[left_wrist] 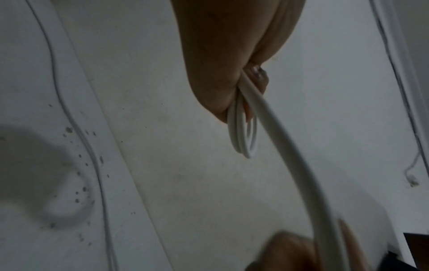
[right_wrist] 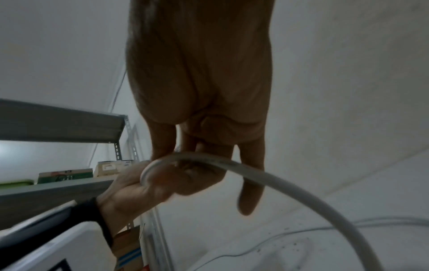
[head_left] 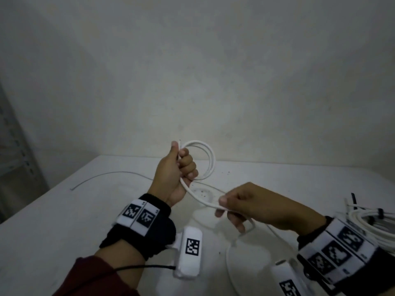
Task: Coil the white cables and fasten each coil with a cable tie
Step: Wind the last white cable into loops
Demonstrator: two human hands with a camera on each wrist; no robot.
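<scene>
My left hand [head_left: 180, 167] is raised above the table and grips a white cable coil [head_left: 208, 159] of a few loops; the loops stick out of the fist [left_wrist: 243, 135]. One strand of the same white cable [head_left: 201, 198] runs down from the fist to my right hand [head_left: 233, 207], which pinches it between thumb and fingers [right_wrist: 167, 161]. Past the right hand the cable [right_wrist: 301, 192] drops in a slack curve onto the table.
White table [head_left: 85, 221] against a plain wall. A thin wire [head_left: 111, 174] lies at the back left. A pile of white cables with black ties [head_left: 372, 218] sits at the right edge. Metal shelving [right_wrist: 69, 121] stands to the left.
</scene>
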